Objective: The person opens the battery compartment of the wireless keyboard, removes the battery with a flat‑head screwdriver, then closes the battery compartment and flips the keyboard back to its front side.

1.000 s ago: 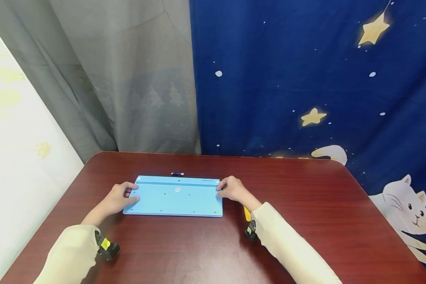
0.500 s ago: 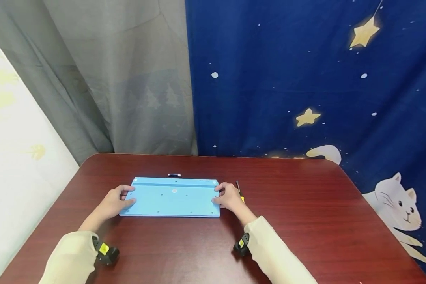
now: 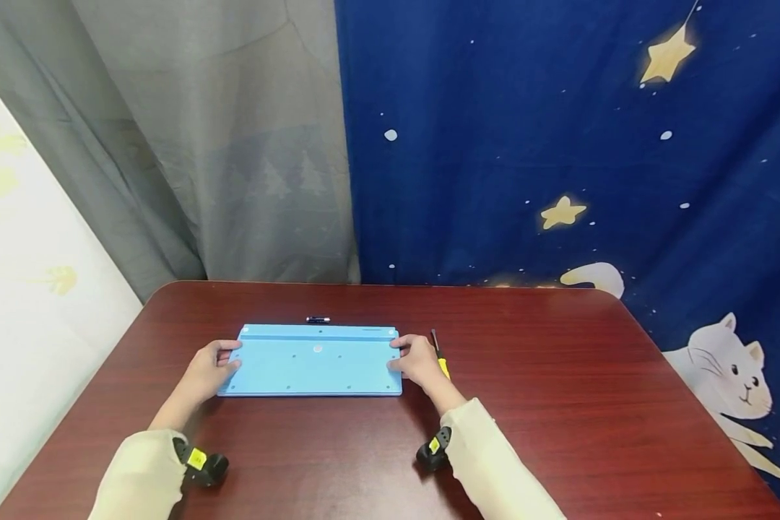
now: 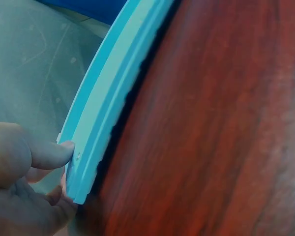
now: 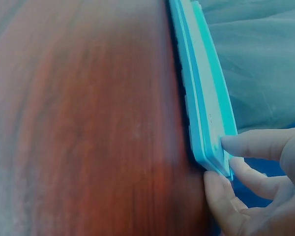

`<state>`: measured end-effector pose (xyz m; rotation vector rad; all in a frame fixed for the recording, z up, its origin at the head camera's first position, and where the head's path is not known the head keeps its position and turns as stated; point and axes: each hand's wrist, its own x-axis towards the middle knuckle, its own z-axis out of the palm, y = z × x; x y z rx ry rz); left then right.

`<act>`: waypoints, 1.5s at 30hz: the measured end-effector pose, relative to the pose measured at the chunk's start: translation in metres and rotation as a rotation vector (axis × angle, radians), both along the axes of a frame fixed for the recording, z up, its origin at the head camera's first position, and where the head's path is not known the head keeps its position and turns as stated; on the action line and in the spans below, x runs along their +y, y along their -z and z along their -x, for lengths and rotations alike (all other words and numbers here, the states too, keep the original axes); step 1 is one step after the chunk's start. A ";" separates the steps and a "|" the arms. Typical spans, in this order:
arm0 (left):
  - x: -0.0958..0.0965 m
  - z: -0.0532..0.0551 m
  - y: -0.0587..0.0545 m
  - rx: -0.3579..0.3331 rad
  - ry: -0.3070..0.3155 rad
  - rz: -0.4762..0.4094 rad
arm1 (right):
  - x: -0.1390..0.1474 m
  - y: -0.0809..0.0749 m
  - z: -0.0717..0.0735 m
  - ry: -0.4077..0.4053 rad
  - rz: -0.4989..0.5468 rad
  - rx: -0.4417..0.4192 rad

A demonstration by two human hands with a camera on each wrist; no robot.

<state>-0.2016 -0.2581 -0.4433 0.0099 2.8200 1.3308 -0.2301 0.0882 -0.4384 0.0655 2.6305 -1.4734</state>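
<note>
A light blue keyboard [image 3: 312,368] lies face down on the table, its underside with small screw holes and a round pale spot facing up. Wrist views show keys along its lower side, close to the tabletop. My left hand [image 3: 206,372] holds the left end, thumb on the near part of the edge and fingers farther back. At the right end, my right hand [image 3: 421,360] pinches the edge; the right wrist view has its fingertips [image 5: 230,143] on the corner of the keyboard.
Behind the keyboard lies a small dark cylinder with a silver end, like a battery [image 3: 318,319]. A screwdriver [image 3: 443,367] with a yellow handle lies just right of my right hand. The brown table [image 3: 559,375] ends at curtains at the back.
My left thumb has slid outward toward the keyboard's left edge. My right forearm has shifted, uncovering the screwdriver. The head view has swung slightly right; the keyboard stays face down.
</note>
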 end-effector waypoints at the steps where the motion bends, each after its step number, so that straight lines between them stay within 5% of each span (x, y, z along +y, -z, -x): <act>1: 0.000 0.000 -0.001 -0.001 -0.004 -0.008 | 0.000 -0.001 0.000 0.006 0.020 -0.014; 15: -0.011 -0.008 0.001 -0.046 -0.020 -0.189 | 0.012 -0.003 0.001 -0.033 0.288 -0.155; 22: -0.015 -0.011 -0.003 -0.092 -0.003 -0.339 | 0.019 -0.007 0.002 -0.058 0.323 -0.180; 29: -0.019 -0.015 -0.012 -0.103 -0.015 -0.582 | 0.020 -0.013 0.005 -0.081 0.338 -0.192; 34: -0.018 -0.019 -0.020 -0.091 -0.022 -0.651 | 0.020 -0.015 0.004 -0.096 0.337 -0.181; 41: -0.016 -0.025 -0.035 -0.039 0.104 -0.894 | 0.018 -0.010 0.003 -0.095 0.347 -0.182; 45: -0.015 -0.027 -0.046 0.001 0.154 -0.958 | 0.017 -0.012 0.002 -0.099 0.352 -0.177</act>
